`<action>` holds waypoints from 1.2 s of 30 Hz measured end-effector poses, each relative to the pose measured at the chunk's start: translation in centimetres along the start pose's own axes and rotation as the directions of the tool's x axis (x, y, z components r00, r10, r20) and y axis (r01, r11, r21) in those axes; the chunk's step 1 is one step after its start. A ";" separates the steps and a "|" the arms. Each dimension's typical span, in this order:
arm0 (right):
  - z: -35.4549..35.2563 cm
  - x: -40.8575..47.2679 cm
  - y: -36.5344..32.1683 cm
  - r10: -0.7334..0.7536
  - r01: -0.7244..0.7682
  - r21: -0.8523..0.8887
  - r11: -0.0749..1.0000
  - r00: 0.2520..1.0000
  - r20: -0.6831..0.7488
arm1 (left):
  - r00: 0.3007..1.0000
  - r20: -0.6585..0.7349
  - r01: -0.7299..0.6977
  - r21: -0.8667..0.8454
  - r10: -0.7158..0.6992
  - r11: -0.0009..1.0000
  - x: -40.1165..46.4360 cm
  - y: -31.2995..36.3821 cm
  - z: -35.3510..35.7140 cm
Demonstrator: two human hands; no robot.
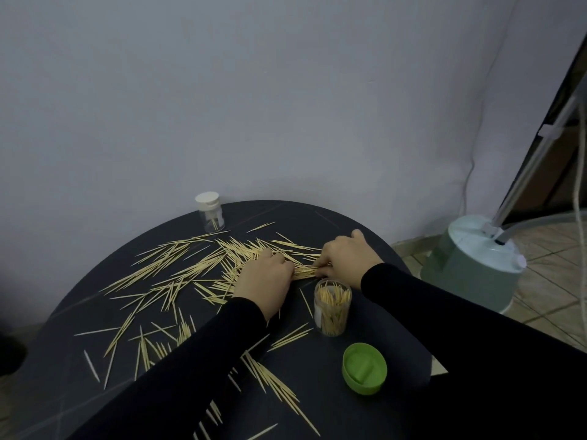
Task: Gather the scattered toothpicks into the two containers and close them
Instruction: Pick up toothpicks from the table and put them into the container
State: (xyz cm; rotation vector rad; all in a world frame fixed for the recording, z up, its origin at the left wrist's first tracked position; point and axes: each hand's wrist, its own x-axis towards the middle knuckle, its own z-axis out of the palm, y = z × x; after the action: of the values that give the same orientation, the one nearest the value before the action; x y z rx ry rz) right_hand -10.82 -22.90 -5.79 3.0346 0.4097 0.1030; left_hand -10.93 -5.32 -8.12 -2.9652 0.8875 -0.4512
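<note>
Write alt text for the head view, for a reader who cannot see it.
Two hands, left hand and right hand, gather a bundle of toothpicks between them on a dark round table strewn with many more. An open clear container part-filled with toothpicks stands near the right forearm, its green lid lying beside it; a white-capped container stands at the far edge.

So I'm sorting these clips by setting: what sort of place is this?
Probably a room in a home. A small dark round table stands against a plain pale wall, the floor is tiled, and what looks like a garment steamer stands by it.
</note>
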 end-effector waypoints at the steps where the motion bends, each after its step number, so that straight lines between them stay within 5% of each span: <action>1: 0.0 -0.2 0.1 0.010 -0.010 0.012 1.000 1.000 -0.008 | 1.000 -0.008 -0.011 0.007 0.011 1.000 -0.1 0.0 0.0; 15: -0.7 -1.9 -0.2 0.141 -0.134 0.079 0.988 0.986 -0.090 | 0.992 0.033 -0.122 0.071 0.120 0.990 -1.1 0.8 -1.2; 24: -1.7 -2.7 0.0 0.228 -0.181 0.282 0.942 0.963 -0.146 | 0.983 -0.069 0.151 -0.249 -0.173 0.957 -0.6 0.4 -2.3; 28: -1.9 -3.1 0.5 0.272 -0.186 0.451 0.873 0.953 -0.134 | 0.957 -0.039 0.237 -0.465 -0.287 0.853 -0.6 0.4 -2.8; 36: -4.1 -4.9 1.2 0.236 0.019 0.882 0.470 0.961 -0.146 | 0.919 -0.068 0.079 -0.933 -0.388 0.352 -1.1 1.5 -5.1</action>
State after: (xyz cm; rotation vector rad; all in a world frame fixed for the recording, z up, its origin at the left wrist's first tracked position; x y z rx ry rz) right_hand -15.53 -25.04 -1.86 4.1340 0.3459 0.4122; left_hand -14.04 -5.62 -3.70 -4.2423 0.9284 -0.5062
